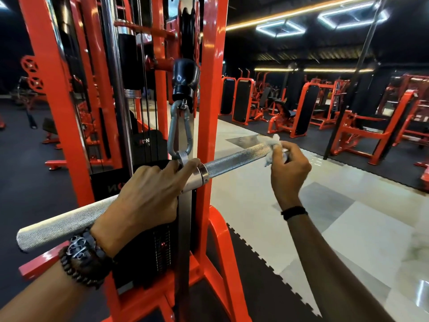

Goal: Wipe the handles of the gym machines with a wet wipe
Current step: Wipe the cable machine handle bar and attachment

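Left hand (148, 196) grasps the knurled steel bar (234, 160) at its centre, below the carabiner (180, 131). Right hand (290, 168) clamps a white wet wipe (274, 148) around the bar's far end.

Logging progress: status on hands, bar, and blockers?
Left hand grips bar at centre, by carabiner. Right hand pinches wet wipe round bar's right end. Nothing in the way.
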